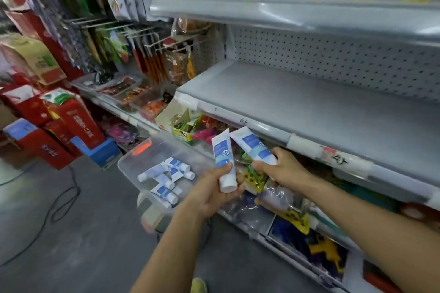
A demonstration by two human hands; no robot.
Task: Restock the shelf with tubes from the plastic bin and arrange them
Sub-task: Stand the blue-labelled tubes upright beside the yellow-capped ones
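The plastic bin (128, 166), low left, contains loose tubes (166, 178). The left hand (214, 195) grips one tube (223, 162) by its cap end, near upright; a circled 控 is legible. The right hand (283, 169) grips a second tube (252, 145), slanting up-left. The bare shelf (309, 107) lies above and right, nearer the right hand. Its edge handwriting is unreadable.

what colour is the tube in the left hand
White plastic tube with a blue label; head view.
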